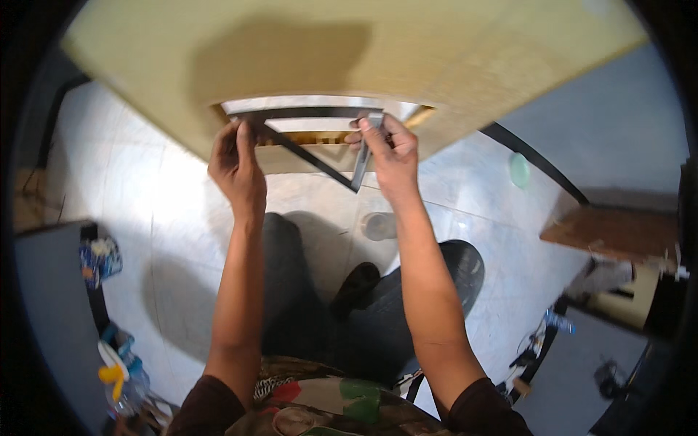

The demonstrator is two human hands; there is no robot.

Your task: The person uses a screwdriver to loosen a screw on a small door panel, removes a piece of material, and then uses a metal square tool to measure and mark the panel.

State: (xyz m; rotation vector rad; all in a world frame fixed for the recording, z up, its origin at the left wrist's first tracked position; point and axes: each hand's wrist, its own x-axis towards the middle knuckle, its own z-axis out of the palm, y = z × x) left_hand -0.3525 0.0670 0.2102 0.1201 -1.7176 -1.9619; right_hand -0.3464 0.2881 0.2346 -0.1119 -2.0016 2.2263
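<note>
A thin triangular metal frame (313,158) of dark strips, with a paler grey strip on its right side, is held in front of a slot (313,136) cut in a large yellowish board (465,62). My left hand (238,167) pinches its left corner between thumb and fingers. At the upper right corner my right hand (392,154) is closed on the grey strip, thumb on top. The frame's lowest corner points down, toward my knees. Whether the frame touches the board, I cannot tell.
Pale tiles (182,182) cover the floor. A light green round thing (519,170) and a small round container (377,227) lie there. At the right stands a brown wooden piece (611,231); grey panels (51,291) are at the left. A clear bottle (129,392) stands lower left.
</note>
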